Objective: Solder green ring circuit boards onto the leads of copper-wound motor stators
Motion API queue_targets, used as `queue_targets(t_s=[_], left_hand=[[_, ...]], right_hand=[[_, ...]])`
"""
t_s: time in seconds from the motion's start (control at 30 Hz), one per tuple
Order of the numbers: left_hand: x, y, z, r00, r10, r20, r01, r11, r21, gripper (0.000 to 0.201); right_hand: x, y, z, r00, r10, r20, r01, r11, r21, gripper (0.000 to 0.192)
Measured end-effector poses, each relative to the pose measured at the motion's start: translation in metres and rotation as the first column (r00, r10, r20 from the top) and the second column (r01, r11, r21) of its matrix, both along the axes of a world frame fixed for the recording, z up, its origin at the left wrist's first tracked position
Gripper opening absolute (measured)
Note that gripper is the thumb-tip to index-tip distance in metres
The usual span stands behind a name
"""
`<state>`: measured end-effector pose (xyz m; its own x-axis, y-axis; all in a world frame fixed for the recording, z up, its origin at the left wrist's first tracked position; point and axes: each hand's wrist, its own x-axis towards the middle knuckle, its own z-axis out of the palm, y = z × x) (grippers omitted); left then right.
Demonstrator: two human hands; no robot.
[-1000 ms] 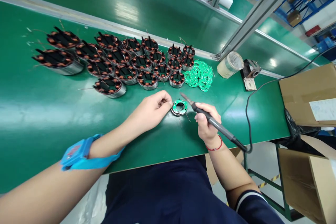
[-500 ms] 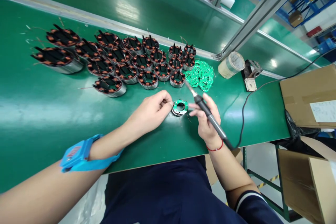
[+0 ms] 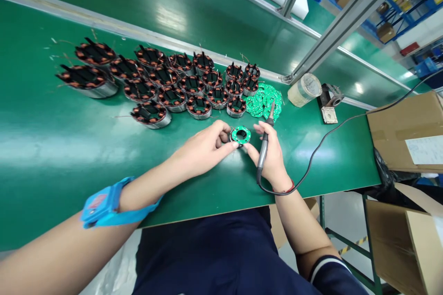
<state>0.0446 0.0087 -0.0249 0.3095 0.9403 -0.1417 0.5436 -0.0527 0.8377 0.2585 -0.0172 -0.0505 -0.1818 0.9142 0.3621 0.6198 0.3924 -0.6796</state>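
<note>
The worktop (image 3: 51,147) has a smooth green mat with a soft sheen that throws back pale glare from the lights. The wound stators (image 3: 152,114) at the far left show bare shiny metal rims, coppery wire coils and matt black plastic inserts. The ring board (image 3: 241,135) between the hands is glossy green with small bright metal spots, like the heap of green boards (image 3: 265,99) beyond it. The soldering iron (image 3: 263,147) has a matt black handle and a dull metal tip. The wrist strap (image 3: 104,203) on the near left looks like smooth blue plastic. The boxes (image 3: 401,124) on the right are matt brown cardboard.
</note>
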Motion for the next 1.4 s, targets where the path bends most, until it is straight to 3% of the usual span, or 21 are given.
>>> queue_targets(t_s=[0.13, 0.2, 0.27, 0.4, 0.57, 0.67, 0.83, 0.97, 1.07, 1.2, 1.3, 1.4], left_hand=[[-0.003, 0.0, 0.001, 0.98, -0.102, -0.17, 0.114, 0.992, 0.063, 0.021], [-0.001, -0.002, 0.003, 0.974, -0.137, -0.178, 0.149, 0.987, 0.054, 0.023], [0.002, -0.004, 0.003, 0.968, -0.142, -0.205, 0.162, 0.983, 0.084, 0.029], [0.003, -0.005, 0.002, 0.958, -0.118, -0.262, 0.17, 0.967, 0.188, 0.016], [-0.001, -0.001, 0.007, 0.999, -0.004, -0.032, 0.011, 0.974, 0.225, 0.022], [0.001, 0.001, 0.009, 0.99, 0.044, 0.137, -0.058, 0.993, 0.103, 0.026], [0.005, 0.004, 0.005, 0.965, 0.06, 0.255, -0.046, 0.997, -0.061, 0.031], [0.004, 0.004, 0.003, 0.967, 0.084, 0.241, -0.07, 0.995, -0.066, 0.031], [0.004, 0.002, 0.005, 0.981, 0.097, 0.17, -0.099, 0.995, -0.001, 0.028], [0.004, 0.0, 0.008, 0.993, 0.1, 0.058, -0.105, 0.991, 0.08, 0.021], [0.004, 0.001, 0.009, 0.996, 0.093, 0.0, -0.093, 0.99, 0.107, 0.017], [0.005, 0.001, 0.01, 0.995, 0.095, -0.018, -0.093, 0.989, 0.113, 0.016]], right_hand=[[-0.001, 0.006, 0.001, 0.985, 0.173, -0.028, -0.173, 0.985, -0.008, 0.063], [-0.004, 0.009, 0.004, 0.97, 0.241, -0.013, -0.242, 0.97, -0.015, 0.061], [-0.006, 0.011, 0.005, 0.972, 0.236, 0.002, -0.236, 0.972, -0.01, 0.059], [-0.005, 0.011, 0.003, 0.992, 0.118, 0.037, -0.12, 0.99, 0.076, 0.054], [-0.006, 0.005, 0.0, 0.995, 0.075, 0.062, -0.082, 0.99, 0.118, 0.059], [-0.011, 0.002, 0.004, 0.985, 0.107, 0.134, -0.128, 0.978, 0.162, 0.061], [-0.019, -0.002, 0.017, 0.953, 0.21, 0.219, -0.272, 0.91, 0.313, 0.052], [-0.021, -0.003, 0.024, 0.962, 0.13, 0.241, -0.213, 0.908, 0.36, 0.039], [-0.02, -0.004, 0.025, 0.975, 0.122, 0.187, -0.181, 0.922, 0.342, 0.036], [-0.015, -0.008, 0.019, 0.999, 0.036, -0.013, -0.032, 0.964, 0.263, 0.038], [-0.009, -0.011, 0.01, 0.978, -0.068, -0.197, 0.115, 0.964, 0.238, 0.035], [-0.006, -0.014, 0.007, 0.95, -0.067, -0.305, 0.147, 0.958, 0.247, 0.03]])
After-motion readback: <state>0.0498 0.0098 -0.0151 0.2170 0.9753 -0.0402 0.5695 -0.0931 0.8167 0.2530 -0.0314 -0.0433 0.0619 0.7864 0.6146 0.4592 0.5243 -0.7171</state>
